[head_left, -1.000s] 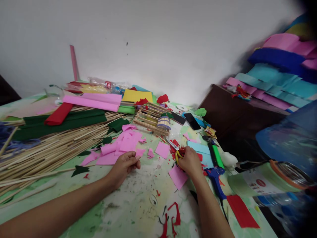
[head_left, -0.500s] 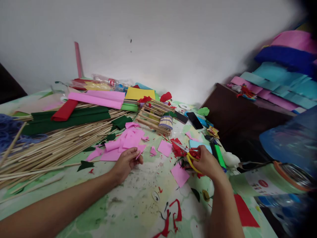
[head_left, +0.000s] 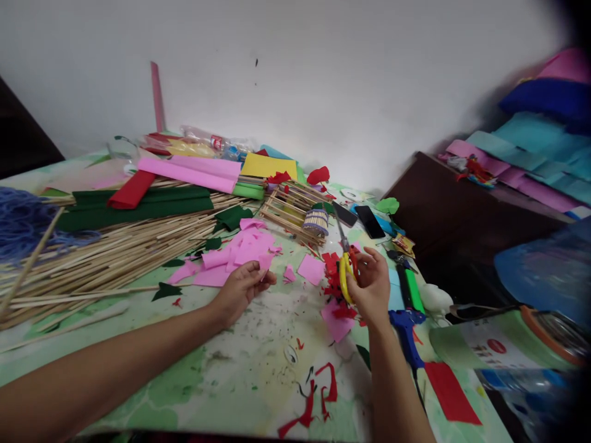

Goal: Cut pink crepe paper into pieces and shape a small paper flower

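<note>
Metal scissors with yellow-and-red handles (head_left: 343,271) sit right of centre over crumpled red scraps (head_left: 330,264), the right hand's grip (head_left: 373,286) curled loosely about the handles; left, the left hand's grip (head_left: 242,290) pinches a small, thin pink piece (head_left: 266,261).

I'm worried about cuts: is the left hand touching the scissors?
Apart. The head view shows a pink paper square between the left hand and the scissors.

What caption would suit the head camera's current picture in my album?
The right hand holds scissors, the left hand pinches a pink piece, above a table with red scraps and wooden sticks.
</note>
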The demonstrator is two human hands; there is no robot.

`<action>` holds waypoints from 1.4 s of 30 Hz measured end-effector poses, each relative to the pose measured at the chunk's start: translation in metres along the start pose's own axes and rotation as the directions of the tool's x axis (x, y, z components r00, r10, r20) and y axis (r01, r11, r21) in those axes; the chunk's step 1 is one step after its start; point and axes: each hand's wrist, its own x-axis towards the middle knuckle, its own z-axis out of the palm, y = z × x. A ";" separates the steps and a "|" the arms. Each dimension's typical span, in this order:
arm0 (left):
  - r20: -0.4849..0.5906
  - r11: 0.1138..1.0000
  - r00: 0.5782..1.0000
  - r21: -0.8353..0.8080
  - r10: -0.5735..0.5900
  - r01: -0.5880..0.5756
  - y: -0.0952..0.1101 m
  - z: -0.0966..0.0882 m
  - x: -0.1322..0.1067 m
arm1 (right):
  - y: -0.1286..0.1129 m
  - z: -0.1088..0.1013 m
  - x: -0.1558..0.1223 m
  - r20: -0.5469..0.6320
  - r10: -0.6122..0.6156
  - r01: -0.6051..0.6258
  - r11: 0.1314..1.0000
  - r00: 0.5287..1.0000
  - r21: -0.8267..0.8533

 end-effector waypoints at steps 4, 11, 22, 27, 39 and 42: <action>0.014 1.000 1.000 -0.011 0.006 -0.006 -0.001 -0.001 0.000 | 0.006 0.000 0.000 -0.032 0.137 -0.120 0.941 0.990 0.316; 0.032 0.999 0.999 0.026 0.027 -0.028 -0.002 0.000 0.001 | 0.005 0.022 -0.025 0.045 0.099 -0.109 0.913 0.994 0.394; 0.041 0.994 0.999 0.105 0.012 -0.016 -0.001 0.000 0.000 | 0.030 -0.009 -0.009 -0.169 0.043 -0.151 0.694 0.985 -0.704; 0.036 0.991 0.999 0.134 0.007 -0.012 -0.001 -0.001 -0.002 | 0.048 -0.022 -0.003 -0.059 0.085 -0.094 0.509 0.995 -0.856; -0.018 0.998 1.000 0.052 0.021 -0.020 -0.002 -0.001 0.001 | 0.018 -0.020 -0.007 -0.324 -0.138 -0.023 0.894 0.936 -0.448; -0.040 0.999 0.999 -0.029 0.033 -0.035 -0.002 -0.001 0.002 | 0.009 0.021 -0.031 -0.085 -0.003 -0.022 0.957 0.996 -0.290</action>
